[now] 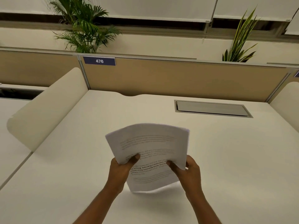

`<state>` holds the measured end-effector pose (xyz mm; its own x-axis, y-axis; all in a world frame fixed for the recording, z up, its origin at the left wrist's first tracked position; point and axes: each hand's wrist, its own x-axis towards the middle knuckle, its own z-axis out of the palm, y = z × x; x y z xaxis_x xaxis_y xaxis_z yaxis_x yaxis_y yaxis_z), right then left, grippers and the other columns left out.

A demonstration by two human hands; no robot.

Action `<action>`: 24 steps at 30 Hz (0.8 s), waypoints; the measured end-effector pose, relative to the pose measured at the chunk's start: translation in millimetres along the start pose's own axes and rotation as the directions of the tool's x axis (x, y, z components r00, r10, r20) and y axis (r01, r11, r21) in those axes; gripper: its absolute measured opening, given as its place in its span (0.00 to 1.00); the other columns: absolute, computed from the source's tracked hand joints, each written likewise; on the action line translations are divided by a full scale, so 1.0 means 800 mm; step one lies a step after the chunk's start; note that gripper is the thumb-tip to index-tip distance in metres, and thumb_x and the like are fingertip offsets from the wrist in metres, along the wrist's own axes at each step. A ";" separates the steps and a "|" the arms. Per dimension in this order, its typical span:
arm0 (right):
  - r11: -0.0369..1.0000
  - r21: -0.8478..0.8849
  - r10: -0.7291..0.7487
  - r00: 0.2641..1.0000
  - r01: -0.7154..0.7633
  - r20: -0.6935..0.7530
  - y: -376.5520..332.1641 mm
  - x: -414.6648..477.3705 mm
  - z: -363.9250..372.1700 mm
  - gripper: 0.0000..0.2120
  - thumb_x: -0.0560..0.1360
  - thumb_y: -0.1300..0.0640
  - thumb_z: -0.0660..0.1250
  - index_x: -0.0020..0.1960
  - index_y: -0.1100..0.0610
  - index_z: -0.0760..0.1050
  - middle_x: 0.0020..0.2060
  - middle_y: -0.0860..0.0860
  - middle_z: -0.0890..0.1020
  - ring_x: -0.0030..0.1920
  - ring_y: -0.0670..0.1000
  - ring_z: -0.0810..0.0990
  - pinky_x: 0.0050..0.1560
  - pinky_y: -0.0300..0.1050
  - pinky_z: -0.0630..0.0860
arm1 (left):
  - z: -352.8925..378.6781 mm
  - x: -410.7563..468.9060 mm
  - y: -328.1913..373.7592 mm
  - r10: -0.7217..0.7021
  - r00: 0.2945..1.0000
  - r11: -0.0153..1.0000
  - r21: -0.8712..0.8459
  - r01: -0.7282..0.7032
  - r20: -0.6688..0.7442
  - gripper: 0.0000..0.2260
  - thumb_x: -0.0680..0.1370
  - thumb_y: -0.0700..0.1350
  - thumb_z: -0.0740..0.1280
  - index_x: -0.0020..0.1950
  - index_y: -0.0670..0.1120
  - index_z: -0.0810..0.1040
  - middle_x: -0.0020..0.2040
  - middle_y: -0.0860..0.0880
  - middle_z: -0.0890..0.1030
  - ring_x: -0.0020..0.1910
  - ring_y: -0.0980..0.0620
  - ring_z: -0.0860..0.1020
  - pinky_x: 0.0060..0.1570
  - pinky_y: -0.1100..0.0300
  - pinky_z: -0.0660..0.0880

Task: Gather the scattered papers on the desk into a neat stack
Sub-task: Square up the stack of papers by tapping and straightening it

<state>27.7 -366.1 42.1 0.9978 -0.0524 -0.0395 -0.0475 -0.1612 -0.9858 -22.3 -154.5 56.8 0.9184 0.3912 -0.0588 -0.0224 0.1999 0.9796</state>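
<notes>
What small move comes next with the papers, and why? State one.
Probably tap the bottom edge of the papers down on the desk to square them. Both the left hand and the right hand already grip the bundle by its sides, held upright just above the surface, and the sheets look bowed with edges uneven at the upper right corner. No loose sheets show elsewhere.

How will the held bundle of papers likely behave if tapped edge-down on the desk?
Probably floppy: the papers already bow between the left hand and right hand. Sheets may slide apart, since their top edges look slightly fanned. They seem light, pinched by thumbs and fingers alone.
</notes>
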 end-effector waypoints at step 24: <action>0.951 0.113 0.259 0.942 -0.287 0.212 0.058 -0.022 -0.063 0.07 0.76 0.58 0.67 0.52 0.54 0.80 0.43 0.51 0.88 0.41 0.54 0.87 0.34 0.42 0.82 | -0.119 -0.002 0.001 -0.348 0.933 0.936 0.087 0.340 0.095 0.19 0.69 0.49 0.75 0.58 0.44 0.82 0.50 0.40 0.86 0.45 0.42 0.86 0.38 0.52 0.82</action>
<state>5.8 -422.3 5.2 0.9375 0.1174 -0.3276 -0.3268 -0.0264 -0.9447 -61.4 -69.5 39.0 0.9019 0.2100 -0.3773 0.3260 0.2418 0.9139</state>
